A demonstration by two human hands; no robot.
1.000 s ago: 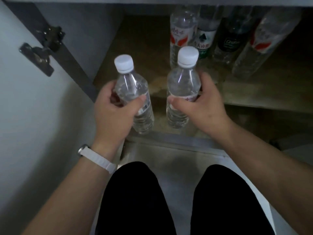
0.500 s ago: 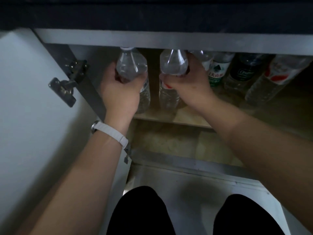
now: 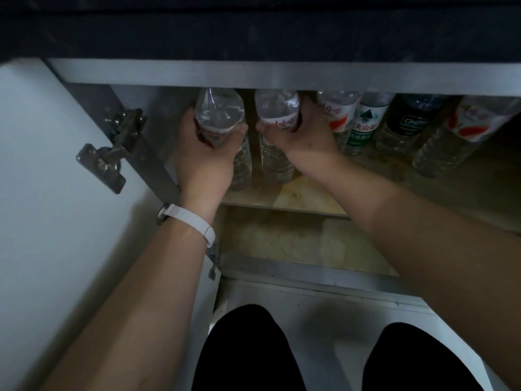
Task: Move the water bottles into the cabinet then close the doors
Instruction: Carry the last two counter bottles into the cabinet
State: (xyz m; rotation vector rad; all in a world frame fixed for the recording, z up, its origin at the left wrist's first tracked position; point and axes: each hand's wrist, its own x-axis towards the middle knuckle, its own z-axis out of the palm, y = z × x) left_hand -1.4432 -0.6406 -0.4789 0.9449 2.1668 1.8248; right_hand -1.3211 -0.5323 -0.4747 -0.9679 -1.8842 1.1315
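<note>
Right, both your hands are wrapped round bottles. Your left hand curls round the label band of the left water bottle, and your right hand does the same on the right water bottle, thumbs in front. Both bottles are upright inside the cabinet, over the front of the wooden shelf; I can't tell if the bases touch it.

They look full, so expect real weight. Thin clear plastic like this likely flexes if you squeeze, and the smooth walls may be slick. Mid-body at the label is probably the best hold; the caps are hidden by the cabinet frame.

Beside your right hand stand a red-label bottle and a green-label bottle, so watch the knuckles. The left door is open.
</note>
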